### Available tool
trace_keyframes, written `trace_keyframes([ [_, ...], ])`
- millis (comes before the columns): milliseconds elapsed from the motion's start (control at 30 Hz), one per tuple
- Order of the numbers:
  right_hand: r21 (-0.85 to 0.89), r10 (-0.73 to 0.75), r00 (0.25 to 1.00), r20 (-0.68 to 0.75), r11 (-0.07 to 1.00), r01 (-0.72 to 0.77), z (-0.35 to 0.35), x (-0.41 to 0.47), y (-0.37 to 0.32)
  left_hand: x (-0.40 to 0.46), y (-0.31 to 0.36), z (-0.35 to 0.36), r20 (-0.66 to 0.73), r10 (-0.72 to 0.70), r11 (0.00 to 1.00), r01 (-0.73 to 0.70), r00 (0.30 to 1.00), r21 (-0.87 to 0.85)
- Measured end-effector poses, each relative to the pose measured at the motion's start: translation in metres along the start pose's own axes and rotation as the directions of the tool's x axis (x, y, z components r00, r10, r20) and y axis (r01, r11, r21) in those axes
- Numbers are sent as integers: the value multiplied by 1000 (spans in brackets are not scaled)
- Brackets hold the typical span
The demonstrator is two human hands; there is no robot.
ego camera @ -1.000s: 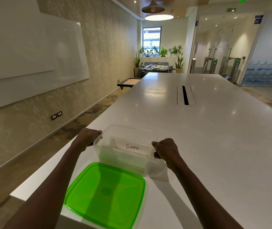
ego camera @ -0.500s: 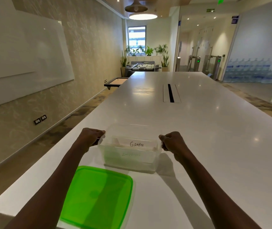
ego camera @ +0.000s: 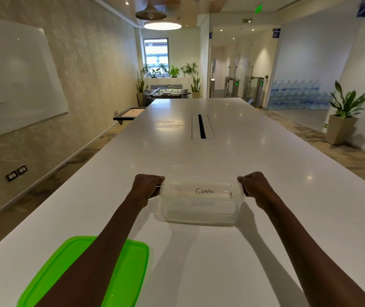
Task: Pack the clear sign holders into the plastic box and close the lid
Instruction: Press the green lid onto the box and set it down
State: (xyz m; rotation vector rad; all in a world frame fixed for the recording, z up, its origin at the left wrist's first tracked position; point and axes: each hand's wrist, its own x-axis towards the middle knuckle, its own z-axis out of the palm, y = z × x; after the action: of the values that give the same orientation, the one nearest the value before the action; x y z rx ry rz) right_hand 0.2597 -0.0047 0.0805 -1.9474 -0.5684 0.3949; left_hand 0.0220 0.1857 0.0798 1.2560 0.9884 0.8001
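A clear plastic box (ego camera: 199, 214) stands on the white table (ego camera: 254, 173) in front of me, with no lid on it. Inside it stand clear sign holders (ego camera: 203, 192); one card reads "GIRAFEE", and a fainter word shows below it. My left hand (ego camera: 147, 186) grips the box's left rim and my right hand (ego camera: 254, 187) grips its right rim. The green lid (ego camera: 128, 267) lies flat on the table near the front left corner, partly hidden under my left forearm.
The table's left edge runs close beside the lid. A cable slot (ego camera: 201, 126) sits in the table's middle, farther away. A potted plant (ego camera: 343, 116) stands on the floor at the right, and a whiteboard (ego camera: 17, 80) hangs on the left wall.
Both hands have slid the box away from me and to the right, off the lid's far edge. The lid stays in place, now apart from the box.
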Motion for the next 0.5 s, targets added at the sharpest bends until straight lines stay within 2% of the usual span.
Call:
trace_keyframes([
  [267,-64,2,1000,-25,998,-4,-25,14,16,-1,-4,39,6,-10,1000,10,1000,17],
  [500,-64,4,1000,-27,998,-6,-26,21,22,1,-10,41,2,-9,998,9,1000,63],
])
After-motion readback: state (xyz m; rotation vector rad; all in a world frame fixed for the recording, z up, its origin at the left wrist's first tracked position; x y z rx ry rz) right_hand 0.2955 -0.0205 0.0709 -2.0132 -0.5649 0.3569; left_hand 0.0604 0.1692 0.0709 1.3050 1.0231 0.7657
